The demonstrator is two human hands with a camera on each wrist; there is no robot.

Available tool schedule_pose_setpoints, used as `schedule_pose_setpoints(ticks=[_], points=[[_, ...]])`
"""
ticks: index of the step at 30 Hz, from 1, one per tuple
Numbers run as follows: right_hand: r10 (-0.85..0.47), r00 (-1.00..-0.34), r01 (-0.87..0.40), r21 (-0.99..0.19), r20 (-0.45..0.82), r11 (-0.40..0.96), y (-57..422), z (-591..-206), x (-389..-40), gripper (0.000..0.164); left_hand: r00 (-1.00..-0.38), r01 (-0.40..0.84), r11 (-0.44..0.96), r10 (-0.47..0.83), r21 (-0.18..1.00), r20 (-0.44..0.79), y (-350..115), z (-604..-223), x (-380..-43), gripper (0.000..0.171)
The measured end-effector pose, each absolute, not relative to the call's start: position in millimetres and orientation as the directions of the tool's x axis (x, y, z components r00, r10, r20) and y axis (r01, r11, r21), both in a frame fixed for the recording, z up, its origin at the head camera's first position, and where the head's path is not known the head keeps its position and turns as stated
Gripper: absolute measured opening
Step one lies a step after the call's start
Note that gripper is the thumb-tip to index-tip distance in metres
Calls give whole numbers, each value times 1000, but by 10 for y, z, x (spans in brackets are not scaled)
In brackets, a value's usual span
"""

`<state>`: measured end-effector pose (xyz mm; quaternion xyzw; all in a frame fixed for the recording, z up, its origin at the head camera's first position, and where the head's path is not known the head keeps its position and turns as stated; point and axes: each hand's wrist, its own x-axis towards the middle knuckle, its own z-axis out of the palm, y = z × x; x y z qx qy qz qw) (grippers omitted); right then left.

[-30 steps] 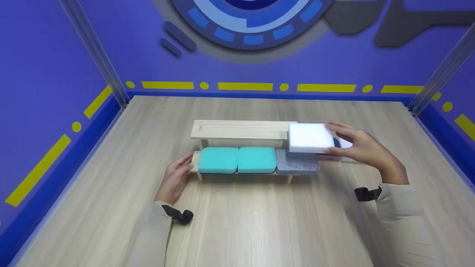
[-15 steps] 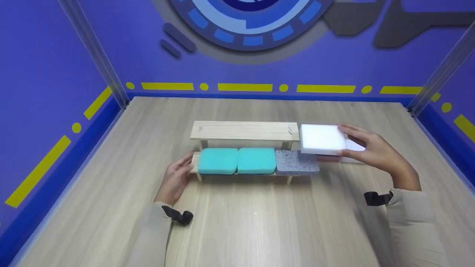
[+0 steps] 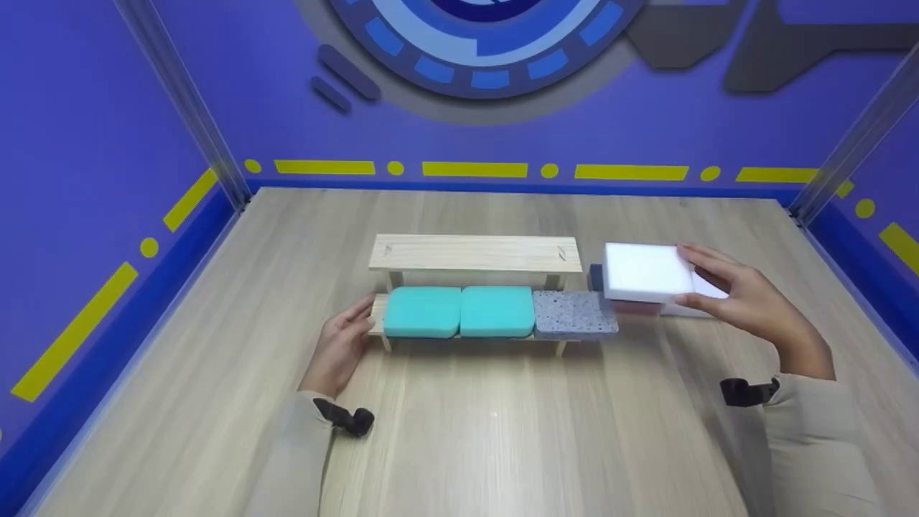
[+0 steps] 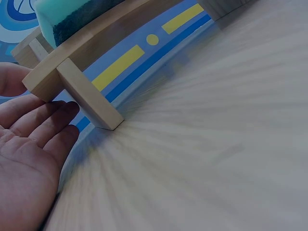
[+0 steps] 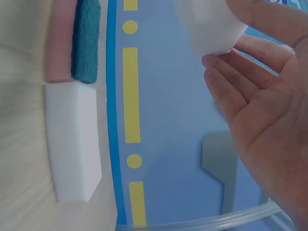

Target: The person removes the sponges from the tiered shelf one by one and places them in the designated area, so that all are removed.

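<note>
My right hand (image 3: 750, 305) pinches a white sponge (image 3: 646, 271) by its right end, raised above the table in the right wrist view. At the left, my left hand (image 3: 339, 350) grips the end of the lower step of a two-tier wooden rack (image 3: 474, 253), thumb over the board and fingers below. Along that step lie a turquoise sponge (image 3: 422, 311), a second turquoise sponge (image 3: 497, 311) and a grey speckled block (image 3: 574, 314), which juts past the step's right end. A dark scouring layer (image 4: 79, 21) shows under the turquoise sponge in the left wrist view.
On the table to the rack's right lie a pink sponge (image 5: 61, 41) with a blue-green scouring layer (image 5: 86, 43) and another white sponge (image 5: 72, 139), end to end. The rack's upper step is bare. Blue walls (image 3: 474, 140) stand around the table.
My right hand has moved right with the white sponge, away from the rack's upper right end, uncovering that end and the grey speckled block. My left hand has stayed on the rack.
</note>
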<state>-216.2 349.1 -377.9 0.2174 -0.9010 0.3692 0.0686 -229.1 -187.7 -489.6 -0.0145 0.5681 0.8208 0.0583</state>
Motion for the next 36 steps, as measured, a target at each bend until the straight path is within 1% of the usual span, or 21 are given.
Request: schedule_pose_setpoints(ticks=[4, 9, 16, 19, 29, 36], points=[[-339, -891, -452, -648, 302, 612, 3565, -3833, -2142, 68, -993, -114, -347, 75, 931, -94, -1876, -4898, -2293, 53], [-331, -898, -437, -659, 288, 612, 3639, -3901, -2127, 69, -993, -110, -360, 73, 927, -89, -1878, -4899, -2299, 53], [-299, -929, -366, -659, 218, 657, 3744, -3996, -2094, 74, -994, -100, -362, 71, 927, -79, -1872, -4907, -2294, 54], [-296, -932, -357, -659, 207, 663, 3769, -4035, -2082, 75, -994, -99, -361, 70, 927, -79, -1870, -4907, -2294, 53], [-330, -915, -395, -679, 231, 619, 3774, -4187, -2050, 72, -994, -100, -335, 77, 937, -79, -1876, -4899, -2288, 54], [-338, -915, -393, -673, 220, 627, 3773, -4283, -2019, 72, -993, -113, -334, 73, 936, -94, -1872, -4886, -2288, 54]])
